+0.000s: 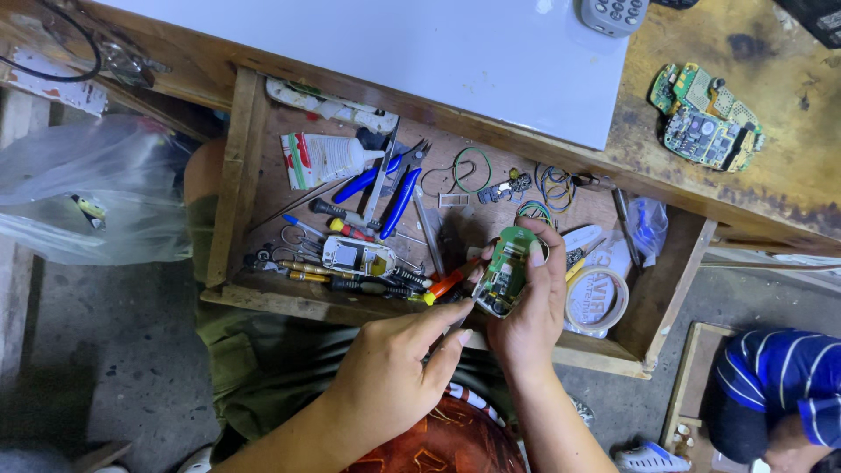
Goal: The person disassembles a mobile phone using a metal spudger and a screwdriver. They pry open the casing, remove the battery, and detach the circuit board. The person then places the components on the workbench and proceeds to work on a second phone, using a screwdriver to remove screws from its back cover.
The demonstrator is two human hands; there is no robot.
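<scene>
Over the open wooden drawer the work is going on right at its near edge — the right hand is wrapped round a small green circuit board, fingers curled over its far side and thumb on the near side, holding it tilted up toward the eye. The left hand comes in from the near left with fingers pinched together on a thin tool whose tip meets the board's lower end; the tool itself is mostly hidden by the fingers, so I cannot tell what kind it is. To my mind the thing here is a steady board and a light touch at the tip, with the wrists braced against the drawer's front rail so nothing slips. The drawer is crowded: blue-handled pliers lie toward the far middle, a white glue tube to the far left, a part-stripped phone body just left of the hands, and a roll of tape just right of them. An orange-handled screwdriver lies touching distance from the board — easy to knock. On the bench top beyond, a white sheet covers the left, and two more green boards sit far right. Another person in a blue striped shirt crouches at the near right, well apart.
</scene>
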